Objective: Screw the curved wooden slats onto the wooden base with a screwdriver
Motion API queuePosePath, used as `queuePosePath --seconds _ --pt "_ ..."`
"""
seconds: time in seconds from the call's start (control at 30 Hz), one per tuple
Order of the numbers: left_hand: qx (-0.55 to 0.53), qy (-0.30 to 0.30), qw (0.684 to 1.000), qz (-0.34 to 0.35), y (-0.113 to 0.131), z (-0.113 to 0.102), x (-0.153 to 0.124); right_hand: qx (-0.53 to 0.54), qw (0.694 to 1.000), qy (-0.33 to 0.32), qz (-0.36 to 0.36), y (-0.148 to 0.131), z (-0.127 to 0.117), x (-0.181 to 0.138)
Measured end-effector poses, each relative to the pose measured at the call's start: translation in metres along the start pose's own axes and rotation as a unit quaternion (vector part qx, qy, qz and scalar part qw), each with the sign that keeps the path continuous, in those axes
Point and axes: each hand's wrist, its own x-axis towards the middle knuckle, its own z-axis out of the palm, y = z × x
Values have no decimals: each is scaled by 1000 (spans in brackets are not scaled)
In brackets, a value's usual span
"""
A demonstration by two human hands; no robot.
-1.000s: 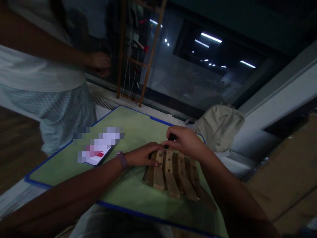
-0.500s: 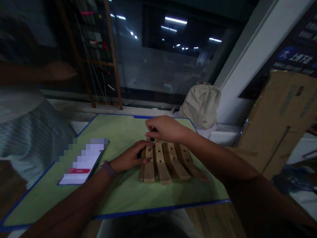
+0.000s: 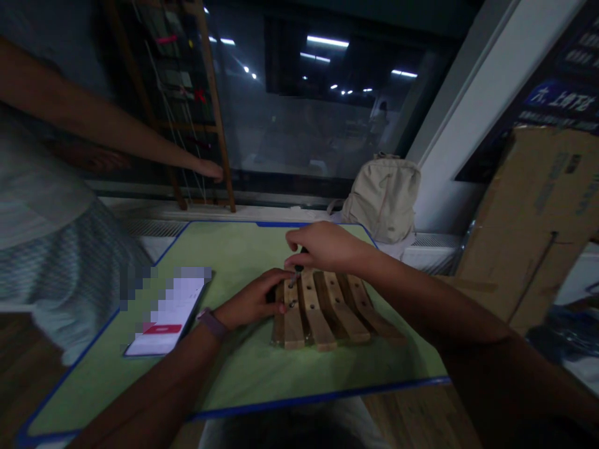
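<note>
A slatted wooden piece [image 3: 327, 312] with drilled holes lies on the green mat [image 3: 243, 368]. My left hand [image 3: 255, 300] rests on its left end, fingers curled against the leftmost slat. My right hand [image 3: 321, 246] hovers over the far end, fingers pinched round a small dark-handled screwdriver [image 3: 296, 272] whose metal tip points down at a slat. A purple band circles my left wrist [image 3: 211, 323].
A phone [image 3: 163, 318] lies on the mat's left side. Another person stands at left, one hand [image 3: 208, 169] on a wooden frame [image 3: 218, 125] by the window. A beige backpack [image 3: 384, 196] and a cardboard box [image 3: 533, 218] stand at right.
The view swung and levelled over the second. My hands stay on the wooden piece with the tool. The other person's arm has reached out to the wooden frame.
</note>
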Motion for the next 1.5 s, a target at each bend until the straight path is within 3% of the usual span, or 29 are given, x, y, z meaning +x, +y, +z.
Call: queuePosePath --seconds 0.23,0.43,0.5,0.67,0.83,0.9,1.07,1.2,1.33,1.4,1.5 --pt "20 -4 1000 10 -4 1 -2 89 982 -37 -161 -18 -1 -8" --pt "29 -2 1000 8 -3 1 -1 -32 999 -4 7 -2 1 -1" --pt "34 -2 999 10 -3 1 -1 -52 999 -7 6 -7 1 -8" --pt "27 8 999 22 0 1 0 -6 996 -10 -83 -18 2 -6" --pt "29 -4 1000 13 0 1 0 -96 993 -1 70 -5 1 -4" --pt "34 3 999 17 -1 1 -1 -75 996 -18 54 -9 -3 -14" --pt "37 12 999 31 -5 3 -1 61 993 -72 -73 -26 -8 -28" --pt "49 15 998 28 -1 2 -1 6 999 -23 -27 -17 -3 -13" --pt "52 8 998 18 3 1 -1 -98 994 -13 36 -15 -3 -13" --pt "52 10 998 22 4 1 -1 -86 996 -17 11 -21 -5 -18" --pt "50 11 998 28 3 2 -1 -7 995 -56 -83 -29 -6 -20"
